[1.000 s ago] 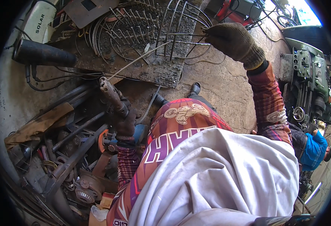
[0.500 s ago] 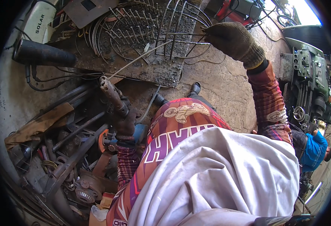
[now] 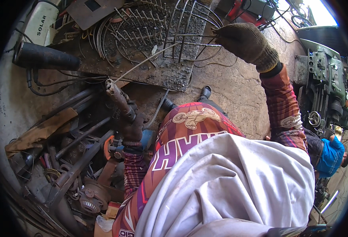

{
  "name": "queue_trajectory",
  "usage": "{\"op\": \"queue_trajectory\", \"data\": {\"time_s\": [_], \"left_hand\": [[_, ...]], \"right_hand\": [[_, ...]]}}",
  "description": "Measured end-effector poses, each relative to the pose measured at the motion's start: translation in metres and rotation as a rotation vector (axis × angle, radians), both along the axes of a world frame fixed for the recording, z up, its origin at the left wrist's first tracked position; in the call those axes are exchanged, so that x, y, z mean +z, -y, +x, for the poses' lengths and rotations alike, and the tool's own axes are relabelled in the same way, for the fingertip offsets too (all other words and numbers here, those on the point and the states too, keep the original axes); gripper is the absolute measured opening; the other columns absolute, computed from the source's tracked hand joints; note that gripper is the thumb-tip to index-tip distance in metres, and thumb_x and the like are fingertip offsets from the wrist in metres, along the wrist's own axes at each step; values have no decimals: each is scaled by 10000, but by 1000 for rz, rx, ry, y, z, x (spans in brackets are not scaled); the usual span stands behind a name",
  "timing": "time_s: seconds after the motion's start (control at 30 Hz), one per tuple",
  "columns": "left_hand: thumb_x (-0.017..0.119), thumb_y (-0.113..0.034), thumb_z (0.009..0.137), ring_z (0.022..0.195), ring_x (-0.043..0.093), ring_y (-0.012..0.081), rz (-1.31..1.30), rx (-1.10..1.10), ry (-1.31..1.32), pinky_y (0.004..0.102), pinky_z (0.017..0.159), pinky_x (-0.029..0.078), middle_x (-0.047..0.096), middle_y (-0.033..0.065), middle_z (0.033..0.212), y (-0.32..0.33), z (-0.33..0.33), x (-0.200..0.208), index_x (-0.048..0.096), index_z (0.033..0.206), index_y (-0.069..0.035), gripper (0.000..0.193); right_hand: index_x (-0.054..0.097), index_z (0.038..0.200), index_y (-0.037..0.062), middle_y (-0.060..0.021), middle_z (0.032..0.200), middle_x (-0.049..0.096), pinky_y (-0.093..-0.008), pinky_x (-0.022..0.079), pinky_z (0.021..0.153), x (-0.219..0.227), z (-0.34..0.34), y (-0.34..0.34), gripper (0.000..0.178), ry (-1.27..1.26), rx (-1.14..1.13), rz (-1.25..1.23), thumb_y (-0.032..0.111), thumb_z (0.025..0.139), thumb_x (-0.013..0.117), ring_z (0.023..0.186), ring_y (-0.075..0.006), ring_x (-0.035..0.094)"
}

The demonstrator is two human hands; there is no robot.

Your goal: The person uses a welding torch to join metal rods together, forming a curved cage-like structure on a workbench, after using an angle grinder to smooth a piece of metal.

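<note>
My left hand point(image 3: 133, 129), in a dark glove, is closed around a welding electrode holder point(image 3: 118, 98). A long thin welding rod point(image 3: 144, 62) juts from its jaws up and to the right, its tip reaching a frame of bent metal rods point(image 3: 186, 29). This frame lies at the right edge of a dirty metal worktable point(image 3: 158, 77). My right hand point(image 3: 243, 44), in a brown knit glove, is closed at the frame's right side, fingertips on the ends of its rods. Whether the rod's tip touches the frame is hard to tell.
Many short upright rods point(image 3: 140, 27) cover the table's back. A thick dark cylinder point(image 3: 45, 56) stands at left, with cables below. Scrap metal point(image 3: 75, 158) heaps up at lower left. A green lathe point(image 3: 326, 87) is at right, near a person in blue point(image 3: 330, 156).
My hands, the welding rod and the frame look almost unmoved. At the far right, the person in blue has shifted slightly.
</note>
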State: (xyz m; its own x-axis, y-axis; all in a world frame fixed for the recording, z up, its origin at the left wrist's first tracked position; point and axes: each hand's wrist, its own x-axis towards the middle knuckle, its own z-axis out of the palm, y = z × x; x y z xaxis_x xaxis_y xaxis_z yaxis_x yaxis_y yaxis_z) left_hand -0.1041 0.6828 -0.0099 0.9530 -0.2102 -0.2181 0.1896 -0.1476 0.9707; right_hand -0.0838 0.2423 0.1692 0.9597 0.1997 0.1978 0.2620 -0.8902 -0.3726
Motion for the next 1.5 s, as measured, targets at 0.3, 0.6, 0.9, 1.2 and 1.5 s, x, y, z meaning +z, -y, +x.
{"op": "queue_trajectory", "data": {"time_s": [0.3,0.6,0.9,1.2,1.5], "left_hand": [[712,-37,784,743,598,117,51,1,41,290,734,515,632,9,796,0,1,-11,644,859,-36,102],[733,-74,777,755,575,120,152,-100,110,322,695,512,596,13,841,-10,5,-24,607,1115,-36,363],[725,-95,813,722,633,111,-71,-13,-159,323,687,521,658,9,772,8,2,16,623,1061,-44,273],[708,-58,844,778,585,101,339,3,315,319,726,517,592,-4,844,8,-10,3,641,1006,-26,179],[731,-51,785,697,590,126,336,-15,205,311,679,509,612,10,749,4,-10,12,634,872,-45,130]], "right_hand": [[759,1099,61,-108,1061,754,-352,608,838,-19,6,29,214,101,273,-1,155,906,746,950,-256,737],[726,1088,19,-127,975,762,-342,605,793,-2,0,7,245,-4,52,11,161,897,783,891,-252,755],[773,1079,96,-104,965,753,-350,602,781,-2,0,6,215,23,37,-29,236,920,738,882,-262,747],[772,1077,89,-102,975,754,-348,600,792,-4,0,9,202,-2,41,-23,211,918,742,890,-262,746],[768,1084,88,-98,976,764,-341,599,801,-2,1,7,202,-26,31,21,211,926,743,896,-246,749]]}}
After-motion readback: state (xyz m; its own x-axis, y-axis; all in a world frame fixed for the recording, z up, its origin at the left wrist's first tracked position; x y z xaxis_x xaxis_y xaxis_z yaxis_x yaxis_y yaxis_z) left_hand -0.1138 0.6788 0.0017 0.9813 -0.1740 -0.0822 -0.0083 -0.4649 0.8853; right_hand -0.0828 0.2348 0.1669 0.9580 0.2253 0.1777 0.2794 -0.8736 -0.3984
